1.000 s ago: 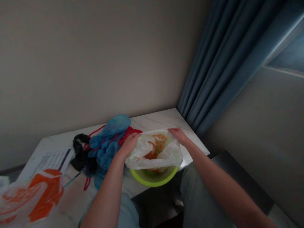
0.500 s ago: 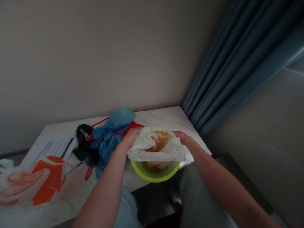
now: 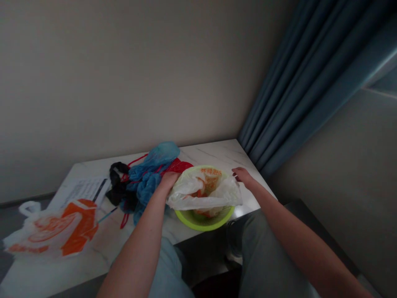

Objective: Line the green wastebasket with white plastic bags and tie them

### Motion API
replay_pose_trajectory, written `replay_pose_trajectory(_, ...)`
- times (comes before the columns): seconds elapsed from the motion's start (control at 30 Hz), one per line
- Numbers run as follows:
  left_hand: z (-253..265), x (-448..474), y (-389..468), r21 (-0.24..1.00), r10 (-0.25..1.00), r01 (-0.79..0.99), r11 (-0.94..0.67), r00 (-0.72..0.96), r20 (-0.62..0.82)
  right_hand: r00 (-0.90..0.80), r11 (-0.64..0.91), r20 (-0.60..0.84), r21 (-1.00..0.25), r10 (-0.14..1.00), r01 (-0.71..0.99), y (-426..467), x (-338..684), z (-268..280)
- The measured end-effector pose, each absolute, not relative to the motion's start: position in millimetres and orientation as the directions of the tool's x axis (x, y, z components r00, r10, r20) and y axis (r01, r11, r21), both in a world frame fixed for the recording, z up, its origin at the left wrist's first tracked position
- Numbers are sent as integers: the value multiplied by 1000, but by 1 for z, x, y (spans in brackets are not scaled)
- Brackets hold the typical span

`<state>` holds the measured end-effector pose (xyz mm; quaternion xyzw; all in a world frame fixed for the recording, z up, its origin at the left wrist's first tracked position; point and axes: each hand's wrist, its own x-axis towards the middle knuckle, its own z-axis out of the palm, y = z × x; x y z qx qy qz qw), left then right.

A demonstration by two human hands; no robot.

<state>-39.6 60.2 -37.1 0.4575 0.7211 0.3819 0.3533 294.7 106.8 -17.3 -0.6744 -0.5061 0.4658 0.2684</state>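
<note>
A white plastic bag with orange print (image 3: 189, 200) lines a lime-green basket (image 3: 198, 225), its mouth spread wide and its front edge hanging over the rim. My left hand (image 3: 170, 180) is closed on the bag's left edge at the basket's rim, with the fingertips hidden. At the opposite side, my right hand (image 3: 243, 176) has curled fingers at the bag's right edge, pinching it a little outside the rim. Behind my left wrist lies a heap of blue plastic bags (image 3: 149, 186), touching the left forearm or close to it.
The basket stands at the front edge of a white marbled table (image 3: 214, 149). Leftward lie black bags (image 3: 119, 186), a red net-like piece (image 3: 178, 166), a printed sheet (image 3: 82, 190) and another orange-and-white bag (image 3: 58, 227). A blue curtain (image 3: 285, 91) hangs at right.
My right hand has shifted outward to the right, away from the basket's rim. My left hand stays at the left rim. The view has moved slightly, showing more of the left bag.
</note>
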Motion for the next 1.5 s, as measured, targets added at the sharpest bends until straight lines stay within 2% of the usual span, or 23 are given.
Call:
replay_pose_trajectory(0.1, -23, -47, 51, 865, 901, 412, 287, -424, -97, 112, -110, -65, -880, 992, 463, 93, 308, -6)
replay_pose_trajectory(0.17, -12, -48, 39, 871, 878, 429, 240, -479, -6, 36, 107, 141, -872, 989, 479, 72, 315, 1)
replay_pose_trajectory(0.27, -1, -42, 8, 879, 867, 461, 117, -479, 135, -114, 275, 251, -841, 961, 465, 28, 319, 7)
replay_pose_trajectory(0.33, -3, -36, -21, 888, 879, 454, 71, -450, 160, -204, 336, 269, -808, 941, 485, -4, 319, 7)
replay_pose_trajectory(0.43, -22, -26, -71, 895, 907, 446, 22, -385, 170, -193, 303, 236, -800, 953, 517, -43, 315, -1)
replay_pose_trajectory(0.53, -46, -21, -114, 923, 933, 385, 24, -341, 118, -172, 222, 154, -824, 973, 521, -66, 309, -8)
replay_pose_trajectory(0.6, -56, -19, -131, 912, 935, 409, 10, -327, 136, -169, 185, 112, -838, 979, 513, -71, 305, -11)
replay_pose_trajectory(0.77, -62, -17, -130, 883, 925, 466, -61, -307, 226, -93, 116, 80, -851, 992, 513, -64, 292, -21)
replay_pose_trajectory(0.93, -76, -18, -117, 907, 926, 414, -84, -304, 224, -8, 45, 47, -893, 999, 447, -53, 287, -33)
replay_pose_trajectory(1.13, -80, -18, -113, 916, 960, 380, -125, -188, 209, -98, -35, -58, -974, 994, 223, -52, 295, -27)
replay_pose_trajectory(1.33, -65, -12, -114, 909, 936, 395, -132, -253, 245, -73, -179, -178, -984, 981, -1, -51, 306, -37)
replay_pose_trajectory(1.5, -68, -15, -116, 855, 909, 499, -144, -275, 313, -362, -345, -288, -933, 886, -104, -48, 314, -54)
